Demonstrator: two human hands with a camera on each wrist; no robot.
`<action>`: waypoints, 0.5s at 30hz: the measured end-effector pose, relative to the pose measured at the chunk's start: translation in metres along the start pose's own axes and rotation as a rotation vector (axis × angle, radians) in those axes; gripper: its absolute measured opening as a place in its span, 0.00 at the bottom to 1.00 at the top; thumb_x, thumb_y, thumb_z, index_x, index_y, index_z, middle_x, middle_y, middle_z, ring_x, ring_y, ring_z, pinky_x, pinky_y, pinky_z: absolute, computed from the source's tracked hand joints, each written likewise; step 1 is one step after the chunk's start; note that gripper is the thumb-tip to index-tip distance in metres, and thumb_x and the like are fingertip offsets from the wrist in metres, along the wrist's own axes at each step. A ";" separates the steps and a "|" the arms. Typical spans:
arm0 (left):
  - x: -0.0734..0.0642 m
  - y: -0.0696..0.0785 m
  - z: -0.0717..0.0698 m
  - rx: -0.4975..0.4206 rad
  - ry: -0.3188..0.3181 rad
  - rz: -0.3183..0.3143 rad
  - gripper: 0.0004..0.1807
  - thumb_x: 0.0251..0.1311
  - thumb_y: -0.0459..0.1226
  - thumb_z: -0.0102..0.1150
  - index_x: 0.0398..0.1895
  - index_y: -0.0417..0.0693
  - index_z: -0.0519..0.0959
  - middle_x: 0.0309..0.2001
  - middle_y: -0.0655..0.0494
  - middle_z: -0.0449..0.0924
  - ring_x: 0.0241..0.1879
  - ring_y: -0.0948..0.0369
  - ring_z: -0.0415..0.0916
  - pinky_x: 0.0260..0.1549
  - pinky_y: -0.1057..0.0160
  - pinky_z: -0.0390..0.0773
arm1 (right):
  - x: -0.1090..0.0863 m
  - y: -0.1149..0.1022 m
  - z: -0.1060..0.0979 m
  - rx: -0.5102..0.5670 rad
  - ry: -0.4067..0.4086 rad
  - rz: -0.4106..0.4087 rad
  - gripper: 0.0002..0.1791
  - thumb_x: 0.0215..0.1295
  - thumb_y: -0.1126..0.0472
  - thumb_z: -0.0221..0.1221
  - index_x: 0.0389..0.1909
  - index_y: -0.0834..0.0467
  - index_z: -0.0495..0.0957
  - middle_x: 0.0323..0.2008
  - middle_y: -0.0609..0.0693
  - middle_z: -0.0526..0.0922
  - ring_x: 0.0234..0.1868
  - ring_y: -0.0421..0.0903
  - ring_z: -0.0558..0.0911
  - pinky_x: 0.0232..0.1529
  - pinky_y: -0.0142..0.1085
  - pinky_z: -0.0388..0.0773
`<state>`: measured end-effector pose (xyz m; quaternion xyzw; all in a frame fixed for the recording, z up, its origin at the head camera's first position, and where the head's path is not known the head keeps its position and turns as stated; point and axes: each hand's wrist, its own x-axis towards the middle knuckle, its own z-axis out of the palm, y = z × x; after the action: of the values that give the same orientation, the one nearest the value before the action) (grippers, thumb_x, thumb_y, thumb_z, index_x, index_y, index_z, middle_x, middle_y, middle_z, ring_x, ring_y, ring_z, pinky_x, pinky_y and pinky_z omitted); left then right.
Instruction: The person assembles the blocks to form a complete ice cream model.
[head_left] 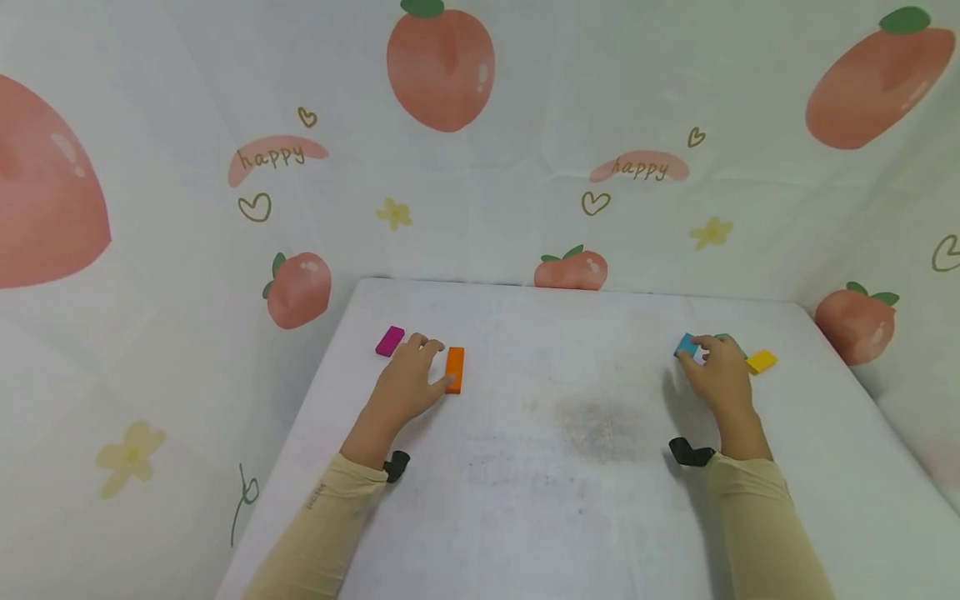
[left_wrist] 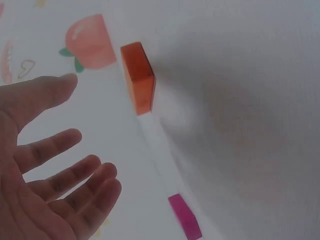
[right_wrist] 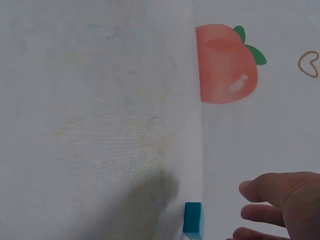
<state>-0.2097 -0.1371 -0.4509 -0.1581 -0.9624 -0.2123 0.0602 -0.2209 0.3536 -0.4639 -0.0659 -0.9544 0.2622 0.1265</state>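
Observation:
My left hand (head_left: 408, 379) is above the table between a magenta block (head_left: 390, 341) and an orange block (head_left: 454, 371). In the left wrist view its fingers are spread with nothing between them, and the orange block (left_wrist: 138, 80) is apart from the thumb. My right hand (head_left: 722, 375) hovers over a blue block (head_left: 685, 345). Thumb and fingers stand apart, and the right wrist view has the blue block (right_wrist: 193, 220) beyond the fingertips. A green block (head_left: 738, 343) is partly hidden behind this hand, with a yellow block (head_left: 762, 362) to its right.
The white table (head_left: 525, 517) has a greyish smudge in its middle. Behind and beside it hangs a white cloth (head_left: 510, 200) printed with peaches, hearts and flowers. Black wrist-camera mounts (head_left: 690, 452) stick out inward from both sleeves.

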 end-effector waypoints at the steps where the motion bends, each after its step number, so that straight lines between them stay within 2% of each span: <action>1: 0.001 0.000 0.002 -0.012 -0.005 0.001 0.29 0.65 0.43 0.73 0.64 0.36 0.79 0.60 0.38 0.78 0.52 0.45 0.79 0.54 0.49 0.87 | 0.002 0.001 0.000 0.001 -0.012 0.006 0.27 0.76 0.55 0.57 0.64 0.74 0.76 0.58 0.76 0.73 0.57 0.72 0.79 0.56 0.64 0.81; 6: 0.005 0.003 0.010 -0.063 -0.028 -0.001 0.30 0.64 0.41 0.74 0.65 0.35 0.78 0.56 0.39 0.78 0.45 0.48 0.78 0.54 0.51 0.86 | 0.008 0.006 0.003 -0.001 -0.064 0.044 0.28 0.77 0.55 0.57 0.65 0.75 0.75 0.58 0.74 0.73 0.58 0.71 0.78 0.57 0.64 0.80; 15: 0.010 0.007 0.019 -0.071 -0.059 -0.081 0.30 0.64 0.42 0.74 0.63 0.33 0.78 0.51 0.39 0.78 0.41 0.50 0.77 0.52 0.52 0.86 | 0.017 0.014 0.007 0.024 -0.141 0.097 0.30 0.77 0.55 0.56 0.65 0.77 0.74 0.63 0.77 0.73 0.59 0.71 0.77 0.61 0.66 0.78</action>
<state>-0.2173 -0.1199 -0.4635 -0.1273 -0.9613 -0.2439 0.0175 -0.2382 0.3655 -0.4730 -0.0920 -0.9534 0.2835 0.0470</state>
